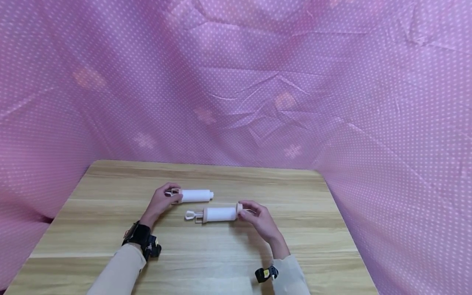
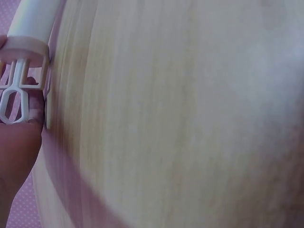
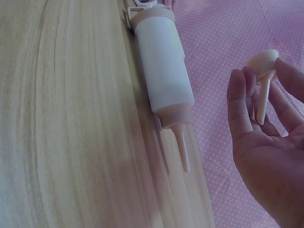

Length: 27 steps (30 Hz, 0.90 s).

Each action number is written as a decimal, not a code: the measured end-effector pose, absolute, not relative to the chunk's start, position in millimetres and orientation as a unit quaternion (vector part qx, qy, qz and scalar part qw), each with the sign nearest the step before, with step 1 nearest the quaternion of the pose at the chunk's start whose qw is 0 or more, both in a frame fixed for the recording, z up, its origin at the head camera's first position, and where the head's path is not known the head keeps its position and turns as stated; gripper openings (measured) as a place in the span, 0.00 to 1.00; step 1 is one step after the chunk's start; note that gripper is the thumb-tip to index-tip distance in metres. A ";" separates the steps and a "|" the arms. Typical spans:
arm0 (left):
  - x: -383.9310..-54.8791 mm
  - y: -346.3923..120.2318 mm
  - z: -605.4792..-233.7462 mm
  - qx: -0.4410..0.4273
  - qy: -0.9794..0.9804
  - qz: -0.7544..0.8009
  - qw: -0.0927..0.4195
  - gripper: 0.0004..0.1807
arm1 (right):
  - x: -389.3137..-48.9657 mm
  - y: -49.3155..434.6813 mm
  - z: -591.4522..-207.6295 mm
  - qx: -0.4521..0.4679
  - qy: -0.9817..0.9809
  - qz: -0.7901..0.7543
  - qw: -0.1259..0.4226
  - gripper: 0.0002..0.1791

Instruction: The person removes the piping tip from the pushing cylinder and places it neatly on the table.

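Two white plunger syringes with pale pink collars and loop handles are in the head view. The farther syringe (image 1: 195,195) is gripped at its collar and handle end by my left hand (image 1: 163,200); its right end shows a bare white neck. Lying on the table just nearer is the other syringe (image 1: 220,214), its plunger partly drawn out to the left. In the right wrist view this syringe (image 3: 164,61) carries a beige nozzle. My right hand (image 3: 275,156) pinches a separate beige nozzle cap (image 3: 265,64) between thumb and fingers, close to that syringe's nozzle end.
A light wooden table (image 1: 199,258) lies under both hands. Pink dotted cloth (image 1: 236,102) hangs behind the table and along both sides. Each wrist wears a strapped black camera, the left one (image 1: 153,248) hanging low over the tabletop.
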<state>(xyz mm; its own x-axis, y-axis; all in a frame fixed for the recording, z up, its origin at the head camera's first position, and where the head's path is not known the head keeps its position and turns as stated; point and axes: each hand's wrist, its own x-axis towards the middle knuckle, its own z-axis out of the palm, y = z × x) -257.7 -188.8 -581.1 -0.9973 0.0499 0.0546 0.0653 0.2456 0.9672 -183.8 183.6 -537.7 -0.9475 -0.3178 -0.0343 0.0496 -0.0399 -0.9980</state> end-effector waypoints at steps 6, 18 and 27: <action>-255.6 -187.3 -580.8 -0.032 -0.808 -0.588 0.026 0.29 | -183.6 181.8 -535.3 -0.099 0.675 -0.720 0.127 0.24; -224.7 -159.2 -568.7 0.008 -0.815 -0.561 0.147 0.30 | -185.9 177.1 -535.2 -0.118 0.674 -0.720 0.118 0.22; -196.2 -123.3 -555.1 -0.020 -0.777 -0.613 0.138 0.26 | -183.9 167.2 -531.6 -0.129 0.676 -0.714 0.128 0.22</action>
